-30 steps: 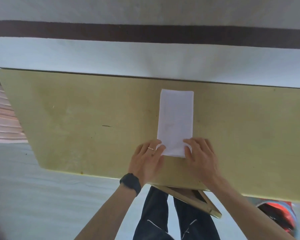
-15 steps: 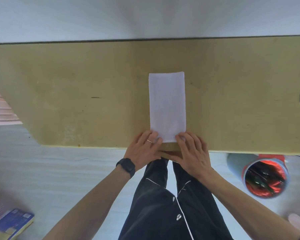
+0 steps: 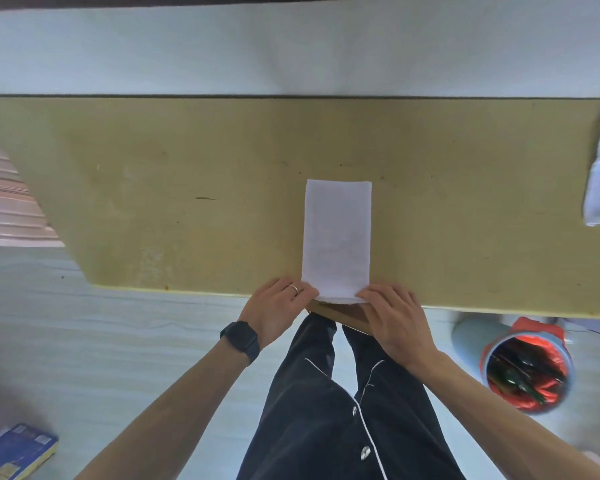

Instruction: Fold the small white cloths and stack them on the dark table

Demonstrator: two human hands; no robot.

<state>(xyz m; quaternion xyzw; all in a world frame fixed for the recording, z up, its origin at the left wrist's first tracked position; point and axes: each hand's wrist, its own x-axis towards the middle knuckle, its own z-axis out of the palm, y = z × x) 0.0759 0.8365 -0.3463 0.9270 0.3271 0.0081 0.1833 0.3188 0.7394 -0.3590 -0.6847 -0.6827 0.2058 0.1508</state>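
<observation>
The folded white cloth point(image 3: 336, 237) lies lengthwise at the table's point(image 3: 187, 202) near edge (slightly overhanging it); left hand point(image 3: 278, 304) and right hand point(image 3: 394, 315) pinch its near corners, thumbs apparently underneath.

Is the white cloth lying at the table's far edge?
No, the white cloth reaches the table's near edge, where the left hand and right hand hold its corners.

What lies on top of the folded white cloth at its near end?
Fingers of the left hand and right hand cover the two near corners of the white cloth; the rest is bare. The thumbs are hidden, perhaps underneath.
</observation>
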